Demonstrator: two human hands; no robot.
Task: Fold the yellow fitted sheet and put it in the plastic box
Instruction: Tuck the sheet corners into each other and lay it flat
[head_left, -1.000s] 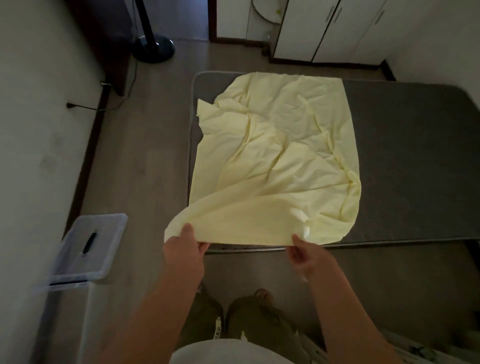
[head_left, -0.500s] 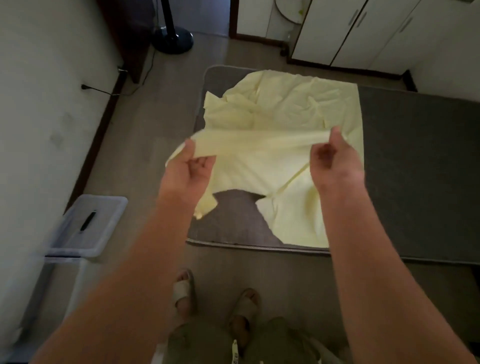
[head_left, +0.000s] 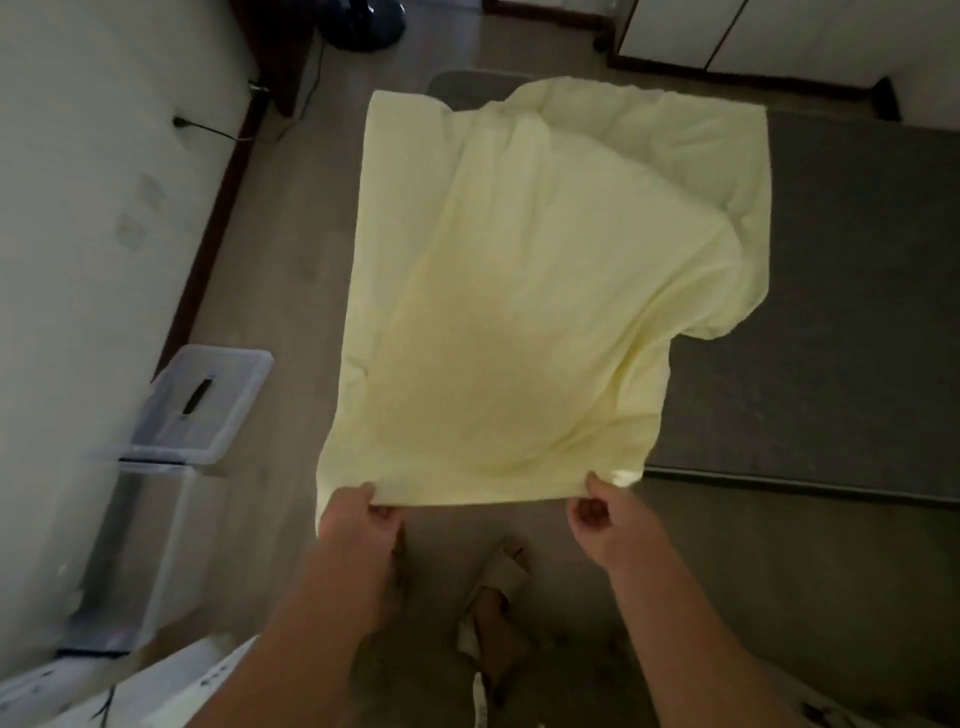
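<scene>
Now, sheet: pale yellow cloth (head_left: 545, 291), soft and lightly creased. We hold it taut by its near edge, the far part lying bunched on the bed.
Bed: dark grey, flat and matte (head_left: 841, 312), with a rounded far corner; cut off at the right.
Box: clear plastic (head_left: 150, 561), rectangular, on the floor by the left wall, well apart from the sheet. A pale lid (head_left: 218, 410) with a dark handle sits at its top.
Hidden: the sheet covers the bed's left part. The box walls are blurred, and we cannot tell what is inside.
Left hand: (head_left: 358, 525) thumb on top, fingers curled beneath, pinching the near edge towards its left end.
Right hand: (head_left: 608, 519) the same pinch near the right corner.
Floor: pale wood-look planks; our sandalled foot (head_left: 498, 577) shows between the arms.
</scene>
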